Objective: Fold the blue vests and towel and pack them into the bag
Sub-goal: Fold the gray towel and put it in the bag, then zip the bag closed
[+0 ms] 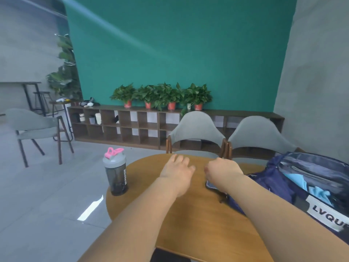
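Observation:
A navy blue bag [279,182] with a white label lies open on the right side of the round wooden table [188,224]. Light blue cloth [319,192] shows inside its opening, bunched rather than flat. My left hand [177,171] hovers over the table's far middle with fingers relaxed and holding nothing. My right hand [222,173] is beside it, fingers curled under, just left of the bag's end; whether it holds anything is hidden. A dark flat item [212,185] lies under my right wrist at the bag's corner.
A dark shaker bottle [116,173] with a grey lid and pink cap stands at the table's left edge. Two grey chairs [196,131] stand at the far side. A low wooden shelf [132,125] with potted plants runs along the green wall.

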`<state>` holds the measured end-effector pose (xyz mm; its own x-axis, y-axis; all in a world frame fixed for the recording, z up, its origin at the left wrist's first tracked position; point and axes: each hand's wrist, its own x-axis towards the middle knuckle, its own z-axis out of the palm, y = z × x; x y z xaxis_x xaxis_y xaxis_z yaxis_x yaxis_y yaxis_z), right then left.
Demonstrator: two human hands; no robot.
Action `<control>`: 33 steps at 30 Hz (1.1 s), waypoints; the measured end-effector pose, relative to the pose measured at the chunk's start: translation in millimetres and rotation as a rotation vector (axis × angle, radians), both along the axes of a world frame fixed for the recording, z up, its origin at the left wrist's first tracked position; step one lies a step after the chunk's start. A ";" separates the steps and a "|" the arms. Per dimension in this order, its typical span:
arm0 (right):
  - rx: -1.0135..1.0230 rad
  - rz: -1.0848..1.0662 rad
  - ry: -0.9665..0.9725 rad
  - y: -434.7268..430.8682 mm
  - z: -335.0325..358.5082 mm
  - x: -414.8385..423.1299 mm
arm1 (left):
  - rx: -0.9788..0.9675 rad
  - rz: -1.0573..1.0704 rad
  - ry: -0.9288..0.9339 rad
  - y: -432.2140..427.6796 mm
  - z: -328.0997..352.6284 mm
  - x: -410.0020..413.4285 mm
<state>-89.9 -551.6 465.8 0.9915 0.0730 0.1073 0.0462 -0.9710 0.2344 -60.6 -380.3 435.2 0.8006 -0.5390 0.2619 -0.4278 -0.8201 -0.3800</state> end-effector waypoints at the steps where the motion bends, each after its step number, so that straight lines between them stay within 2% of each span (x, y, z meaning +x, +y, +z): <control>1: 0.006 0.016 0.017 9.7 -3.1 5.2 | 0.000 0.024 0.011 9.8 -3.5 2.5; 7: 0.035 0.127 0.094 64.0 -19.7 39.0 | -0.003 0.117 0.053 64.6 -19.6 22.3; 11: 0.047 0.187 0.128 97.1 -29.1 61.0 | -0.088 0.152 0.047 100.2 -27.1 31.0; 15: 0.062 0.252 0.157 128.2 -38.6 79.6 | -0.326 0.229 0.002 136.1 -42.6 31.9; 23: 0.153 0.350 0.201 183.0 -69.4 90.3 | -0.840 0.583 -0.117 196.6 -72.3 35.4; 26: 0.194 0.354 0.214 197.3 -82.1 95.6 | -0.960 0.615 -0.209 207.9 -73.6 42.0; 29: 0.228 0.357 0.240 208.3 -91.9 100.9 | -1.000 0.612 -0.284 214.2 -75.0 48.7; 33: 0.242 0.361 0.246 214.0 -102.4 105.3 | -1.134 0.586 -0.279 216.5 -77.6 54.4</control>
<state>15.4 -337.5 363.4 0.9056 0.4183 -0.0701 0.4152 -0.9081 -0.0553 -6.2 -163.8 357.6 0.6846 0.4981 0.5322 0.0806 -0.7773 0.6239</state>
